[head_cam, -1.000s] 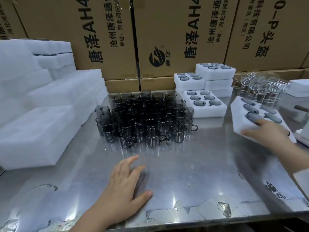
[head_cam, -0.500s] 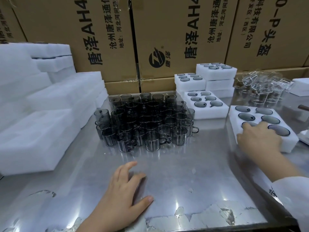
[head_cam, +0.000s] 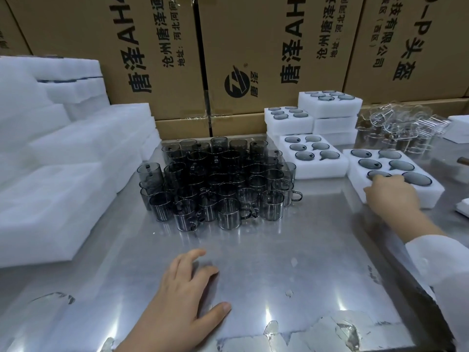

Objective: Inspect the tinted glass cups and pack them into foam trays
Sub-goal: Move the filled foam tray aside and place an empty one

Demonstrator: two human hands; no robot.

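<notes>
Left grip (head_cam: 186,298): flat on tabletop (head_cam: 291,250), palm down, fingers spread, thumb out to the side, holding nothing

Right grip (head_cam: 392,196), white sleeve (head_cam: 446,275) behind it: lies on the near left corner of a foam tray (head_cam: 423,199). Fingers (head_cam: 385,180) bent over the top, tips at the rim of the nearest pocket. Cannot tell whether it pinches the tray or only rests there

Packed cups (head_cam: 401,165): six, tinted, sunk in the tray's pockets, just beyond and right of the right grip

Loose cups (head_cam: 218,184): upright, crowded together, beyond the left grip and left of the right grip; some sit on top of others

Second tray (head_cam: 332,171): filled, between loose cups and the first tray. More filled trays (head_cam: 330,110) stacked farther back

Clear glassware (head_cam: 398,128): heaped well beyond the right grip

Foam stacks (head_cam: 63,174): left of the left grip. Cartons (head_cam: 266,34) along the back
</notes>
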